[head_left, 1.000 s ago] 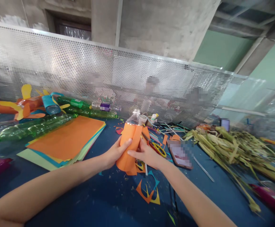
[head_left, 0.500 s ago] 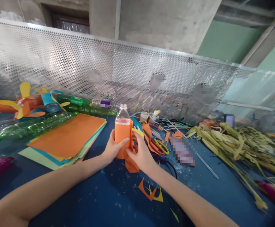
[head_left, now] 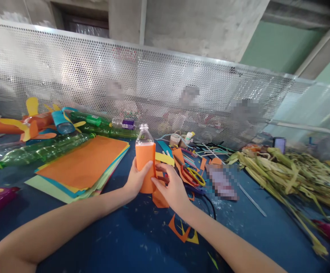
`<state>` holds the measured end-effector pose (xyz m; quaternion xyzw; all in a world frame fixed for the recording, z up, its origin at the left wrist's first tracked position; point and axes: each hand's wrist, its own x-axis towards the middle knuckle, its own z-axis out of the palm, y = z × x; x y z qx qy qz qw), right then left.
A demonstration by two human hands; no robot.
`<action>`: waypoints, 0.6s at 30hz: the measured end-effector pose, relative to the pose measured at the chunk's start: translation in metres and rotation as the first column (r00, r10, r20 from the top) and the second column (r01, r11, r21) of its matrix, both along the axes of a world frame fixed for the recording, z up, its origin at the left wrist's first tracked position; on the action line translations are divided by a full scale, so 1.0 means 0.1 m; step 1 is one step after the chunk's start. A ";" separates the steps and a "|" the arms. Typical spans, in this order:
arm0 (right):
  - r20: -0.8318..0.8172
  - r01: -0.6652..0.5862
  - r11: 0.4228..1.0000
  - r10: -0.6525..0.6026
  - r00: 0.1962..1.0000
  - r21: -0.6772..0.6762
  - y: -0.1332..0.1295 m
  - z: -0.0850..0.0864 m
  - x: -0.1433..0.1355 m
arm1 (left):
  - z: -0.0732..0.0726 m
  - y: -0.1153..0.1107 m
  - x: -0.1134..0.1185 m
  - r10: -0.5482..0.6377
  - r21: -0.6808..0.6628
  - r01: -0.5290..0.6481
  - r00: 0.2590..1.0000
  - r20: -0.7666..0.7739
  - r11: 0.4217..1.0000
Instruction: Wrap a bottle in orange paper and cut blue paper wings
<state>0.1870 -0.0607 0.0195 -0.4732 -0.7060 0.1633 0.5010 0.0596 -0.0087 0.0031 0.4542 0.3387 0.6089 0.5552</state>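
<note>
A clear plastic bottle (head_left: 144, 133) stands upright, its body wrapped in orange paper (head_left: 146, 155). My left hand (head_left: 136, 178) is closed around the bottle's left side, the thumb lying across the front of the paper. On the right side, my right hand (head_left: 172, 185) pinches the edge of the orange wrap between thumb and fingers. A loose piece of orange paper (head_left: 160, 200) lies on the blue table below my right hand. Just right of the bottle is a yellow paper piece (head_left: 165, 158), and beyond it are scissors with yellow and red handles (head_left: 196, 176).
A stack of coloured paper (head_left: 85, 163) and green bottles (head_left: 48, 151) lie at the left. Further right are a pixelated flat object (head_left: 222, 182) and dried husks (head_left: 290, 170). Paper scraps (head_left: 179, 229) lie nearer me. A perforated metal panel (head_left: 165, 79) runs behind, with people beyond it.
The orange paper now sits closer around the bottle's right side, where a flap stood out before. My right hand's fingers have drawn in along its edge. The view has shifted slightly.
</note>
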 end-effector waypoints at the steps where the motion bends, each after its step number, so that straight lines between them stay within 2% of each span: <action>1: 0.006 0.004 1.000 -0.004 1.000 0.000 -0.01 0.01 -0.01 | 0.00 -0.01 0.00 0.004 -0.006 -0.004 1.000 0.004 1.000; 7: 0.106 0.041 0.999 -0.042 0.993 0.012 -0.08 0.09 -0.04 | 0.02 -0.06 0.01 -0.026 -0.011 0.027 0.997 0.072 1.000; 12: 0.192 0.084 0.993 -0.098 0.977 0.079 -0.09 0.07 -0.04 | 0.03 -0.06 0.01 -0.009 -0.049 0.013 0.997 0.078 0.999; 18: 0.139 -0.035 0.999 0.039 0.990 -0.030 -0.08 0.03 -0.06 | 0.04 -0.09 0.03 -0.030 -0.047 0.035 0.995 0.093 0.998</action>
